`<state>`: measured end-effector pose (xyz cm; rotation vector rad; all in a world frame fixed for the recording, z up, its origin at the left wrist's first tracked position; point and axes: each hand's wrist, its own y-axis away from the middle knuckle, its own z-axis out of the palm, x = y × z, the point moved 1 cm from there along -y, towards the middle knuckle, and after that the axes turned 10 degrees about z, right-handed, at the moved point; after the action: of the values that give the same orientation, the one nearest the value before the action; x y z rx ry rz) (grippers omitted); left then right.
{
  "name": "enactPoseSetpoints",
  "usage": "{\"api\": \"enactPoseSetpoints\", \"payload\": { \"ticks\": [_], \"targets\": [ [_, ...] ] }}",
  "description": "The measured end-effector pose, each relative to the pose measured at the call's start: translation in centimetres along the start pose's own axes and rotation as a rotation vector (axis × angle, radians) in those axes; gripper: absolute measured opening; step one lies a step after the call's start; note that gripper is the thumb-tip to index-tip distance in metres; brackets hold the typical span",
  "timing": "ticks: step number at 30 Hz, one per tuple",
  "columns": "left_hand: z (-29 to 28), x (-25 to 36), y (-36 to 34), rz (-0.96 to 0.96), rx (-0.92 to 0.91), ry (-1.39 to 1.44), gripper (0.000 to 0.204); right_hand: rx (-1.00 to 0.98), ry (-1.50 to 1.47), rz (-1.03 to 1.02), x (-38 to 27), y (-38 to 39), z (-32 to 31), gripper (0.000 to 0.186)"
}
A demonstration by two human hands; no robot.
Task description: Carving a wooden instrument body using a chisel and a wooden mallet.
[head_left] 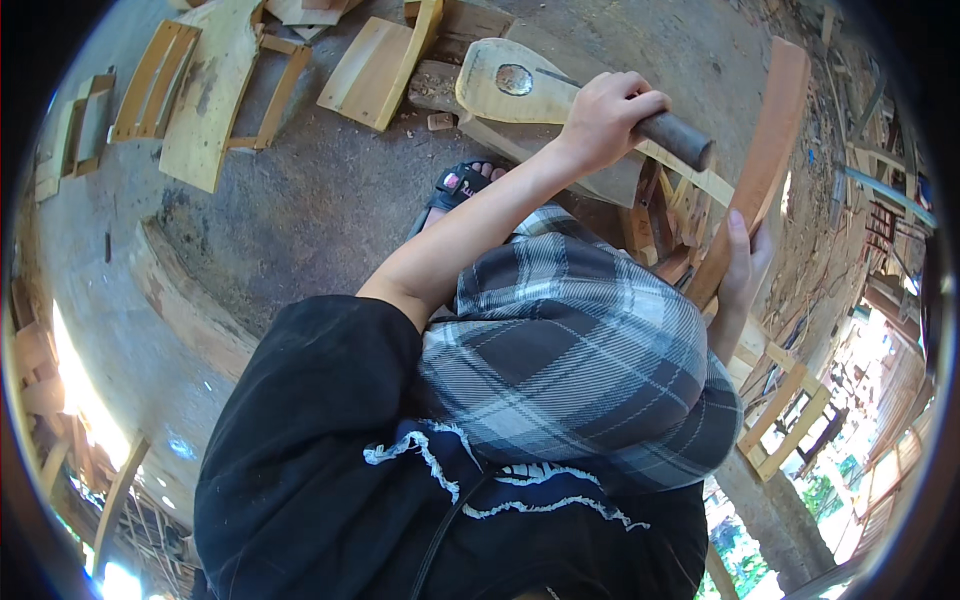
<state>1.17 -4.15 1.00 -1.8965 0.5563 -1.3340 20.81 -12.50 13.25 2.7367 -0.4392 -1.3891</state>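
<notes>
My left hand [607,120] is closed around a tool with a thick, dark, round handle [678,140]. A thin dark shaft shows on the other side of the fist; its kind is not clear. Beneath this hand lies a pale yellow, paddle-shaped board [487,88] with a round dark-edged spot near its wide end. At the right, my right hand [745,265] grips the lower part of a long, curved, reddish-brown piece of wood [768,130], tilted with its upper end away from me. The thumb lies on its face, and the other fingers are partly hidden behind it.
Slatted wooden panels [155,80] and a pale board [207,95] lie at the upper left. Another wooden panel [368,72] is nearer the middle. My sandalled foot [460,190] rests on the concrete floor. Wooden frames [785,425] stand at the right.
</notes>
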Motion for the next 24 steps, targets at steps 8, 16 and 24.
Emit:
{"api": "enactPoseSetpoints", "payload": {
  "ticks": [8,16,24],
  "targets": [
    [-2.6,0.0,-1.4,-0.084,0.074,0.054,0.035,-0.015,-0.025,0.047,0.6,-0.5,0.0,0.044],
    [-16.0,-9.4,-1.3,-0.753,-0.269,-0.475,0.047,-0.143,-0.013,0.163,4.4,-2.2,1.2,0.046],
    [-13.8,-11.0,2.1,-1.184,-0.111,0.026,0.049,0.176,-0.692,0.566,17.3,-6.4,1.4,0.06]
  ]
}}
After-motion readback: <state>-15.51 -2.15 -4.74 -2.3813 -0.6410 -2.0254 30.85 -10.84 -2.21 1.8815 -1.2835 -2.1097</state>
